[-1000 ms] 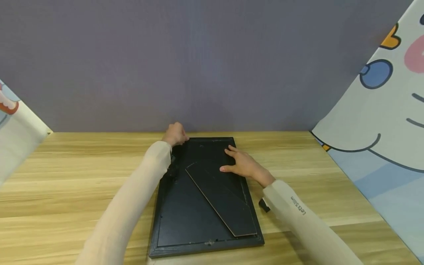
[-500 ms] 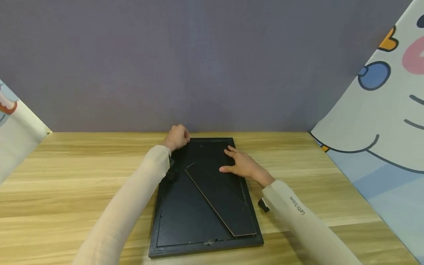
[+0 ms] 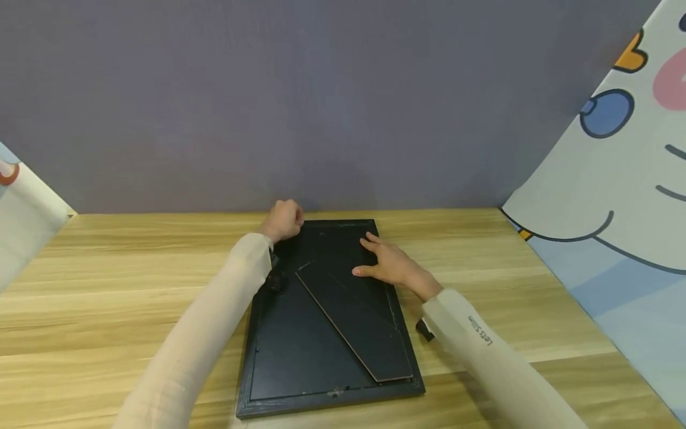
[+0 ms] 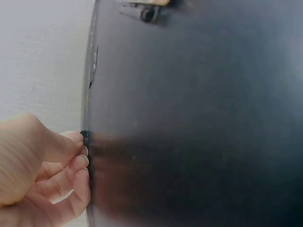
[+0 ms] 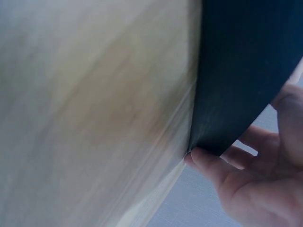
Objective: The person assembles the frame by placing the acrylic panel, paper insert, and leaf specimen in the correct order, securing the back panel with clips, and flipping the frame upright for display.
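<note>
A black picture frame [image 3: 289, 357] lies back side up on the wooden table, its easel stand [image 3: 354, 322] flat against the backing. At the far left corner is my left hand [image 3: 284, 220]. In the left wrist view, that hand's curled thumb and fingertips pinch a small black tab [image 4: 84, 134] at the frame's edge. Another dark tab [image 4: 93, 68] shows farther along this edge. My right hand [image 3: 393, 262] rests across the far right part of the frame with its fingers spread. The right wrist view shows its fingers touching the frame's side [image 5: 232, 75] near a corner.
The wooden tabletop [image 3: 134, 286] extends to both sides of the frame. A grey panel [image 3: 343, 107] stands just behind the frame. Cartoon-printed panels [image 3: 616, 196] border the table at the sides. A blurred metal fitting [image 4: 147, 12] sits on the backing.
My left hand has turned slightly at the frame's corner, its fingers drawn in more. The right hand stays on the frame, and the head view has shifted a little.
</note>
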`<state>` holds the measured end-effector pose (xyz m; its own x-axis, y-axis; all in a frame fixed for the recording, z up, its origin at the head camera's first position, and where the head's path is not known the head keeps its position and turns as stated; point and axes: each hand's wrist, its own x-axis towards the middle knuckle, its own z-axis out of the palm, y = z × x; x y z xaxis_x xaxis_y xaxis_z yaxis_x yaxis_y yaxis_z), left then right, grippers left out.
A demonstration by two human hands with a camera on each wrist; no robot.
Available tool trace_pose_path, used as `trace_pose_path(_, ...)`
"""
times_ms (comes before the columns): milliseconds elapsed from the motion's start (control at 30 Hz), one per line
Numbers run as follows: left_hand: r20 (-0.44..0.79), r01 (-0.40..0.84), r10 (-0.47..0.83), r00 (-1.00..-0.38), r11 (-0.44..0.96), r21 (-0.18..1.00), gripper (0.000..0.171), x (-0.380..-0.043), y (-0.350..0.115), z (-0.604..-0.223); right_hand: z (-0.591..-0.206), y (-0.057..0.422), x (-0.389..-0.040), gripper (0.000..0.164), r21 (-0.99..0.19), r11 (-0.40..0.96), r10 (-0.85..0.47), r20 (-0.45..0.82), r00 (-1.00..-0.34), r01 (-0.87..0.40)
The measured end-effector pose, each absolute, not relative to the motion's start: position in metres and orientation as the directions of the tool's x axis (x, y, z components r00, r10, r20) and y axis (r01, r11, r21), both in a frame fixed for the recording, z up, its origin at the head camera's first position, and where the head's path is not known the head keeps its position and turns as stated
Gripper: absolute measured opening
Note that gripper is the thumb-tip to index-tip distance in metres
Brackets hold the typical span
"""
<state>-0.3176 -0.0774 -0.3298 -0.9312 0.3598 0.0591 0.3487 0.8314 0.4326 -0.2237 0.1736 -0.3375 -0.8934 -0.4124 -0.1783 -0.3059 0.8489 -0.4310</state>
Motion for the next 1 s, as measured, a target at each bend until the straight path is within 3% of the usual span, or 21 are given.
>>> trace_pose_path(600,0.050,0.350,0.365,-0.930,0.835,0.425,0.016,-0.3194,-0.0752,-0.3250,-0.3347,0.1787,-0.2244,0.082,-0.433,0.843,-0.423,-0.165,-0.891,-0.320)
trace_pose_path(833,-0.021,0.259,0.313,-0.950,0.822,0.507,0.035,-0.3209,-0.0753,-0.3228,-0.3358,0.1769,-0.2232,0.081,-0.443,0.839,-0.424,-0.170,-0.889,-0.315)
trace_pose_path(1000,-0.064,0.203,0.278,-0.958,0.824,0.529,0.039,-0.3211,-0.0748,-0.3220,-0.3367,0.1757,-0.2225,0.081,-0.447,0.837,-0.426,-0.169,-0.889,-0.316)
